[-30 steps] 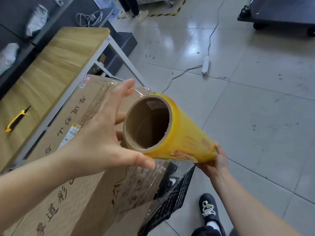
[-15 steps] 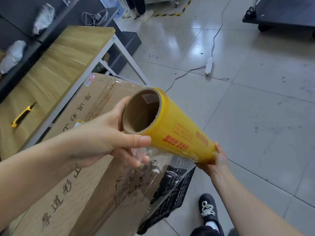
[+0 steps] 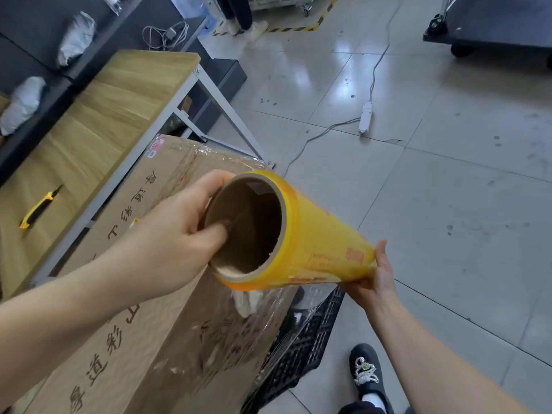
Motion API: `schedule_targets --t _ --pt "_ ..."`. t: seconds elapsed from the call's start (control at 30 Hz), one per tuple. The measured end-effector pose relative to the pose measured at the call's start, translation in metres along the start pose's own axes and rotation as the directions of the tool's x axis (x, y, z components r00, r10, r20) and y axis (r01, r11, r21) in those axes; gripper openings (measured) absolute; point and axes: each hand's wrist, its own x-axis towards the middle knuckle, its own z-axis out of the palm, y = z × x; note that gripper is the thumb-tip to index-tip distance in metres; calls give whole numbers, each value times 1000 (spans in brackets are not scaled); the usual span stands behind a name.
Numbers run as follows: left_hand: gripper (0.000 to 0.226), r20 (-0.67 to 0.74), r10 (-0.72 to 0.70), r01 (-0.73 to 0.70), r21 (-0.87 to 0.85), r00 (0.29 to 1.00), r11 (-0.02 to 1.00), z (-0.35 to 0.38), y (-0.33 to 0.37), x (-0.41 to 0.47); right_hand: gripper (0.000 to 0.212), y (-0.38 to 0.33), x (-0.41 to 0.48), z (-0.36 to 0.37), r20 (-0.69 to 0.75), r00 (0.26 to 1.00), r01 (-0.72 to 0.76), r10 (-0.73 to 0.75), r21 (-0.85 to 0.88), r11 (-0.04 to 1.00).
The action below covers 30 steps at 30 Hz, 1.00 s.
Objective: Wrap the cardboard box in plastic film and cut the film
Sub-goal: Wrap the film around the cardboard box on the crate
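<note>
Since the earlier frames the left hand [image 3: 167, 234] has shifted its hold on the near end of the film roll [image 3: 313, 234]: half a second ago its thumb lay along the outside below the rim, and now the thumb is tucked inside the cardboard core while the other fingers [image 3: 209, 186] curl over the rim's outer edge, clamped on it.

The cardboard box [image 3: 125, 309] fills the lower left of the frame, long and printed with dark characters, lying alongside the desk [image 3: 98, 121] that runs up the left side. Clear plastic film [image 3: 239, 333] covers the box's right end, wrinkled and glossy, and a sheet of it hangs from the underside of the roll down to the box.

The yellow roll sits at the centre of the frame, above the box's right end, slanting away toward the right. The right hand [image 3: 376, 279] cups its far end from below, fingers closed on it.

A black plastic crate [image 3: 301, 348] stands against the box's right end at lower centre. A yellow utility knife [image 3: 40, 206] lies on the desk at left, well apart from both hands.
</note>
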Motion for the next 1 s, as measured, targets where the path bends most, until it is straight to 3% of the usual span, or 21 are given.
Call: schedule_targets --t 0.13,0.2,0.33,0.43,0.73,1.0 --pt "41 25 83 -86 106 996 991 6 -2 -7 82 -3 -4 -1 -53 999 -8 5 -55 998" --pt "38 41 159 -164 209 986 964 9 4 -9 77 -7 -5 -1 -95 995 1 -9 -82 997" --pt "37 64 280 -283 362 958 888 7 27 12 58 -22 -6 15 -43 999 5 -14 -187 982" --pt "38 51 274 -274 356 960 894 1 36 33 58 -35 -5 25 -98 993 37 -64 -257 966" --pt "25 103 269 -288 276 958 917 -14 33 86 46 -37 16 33 -104 994 28 -47 -173 985" --pt "23 86 258 -271 243 962 931 -31 24 118 65 -34 39 51 -130 990 30 -56 -192 981"
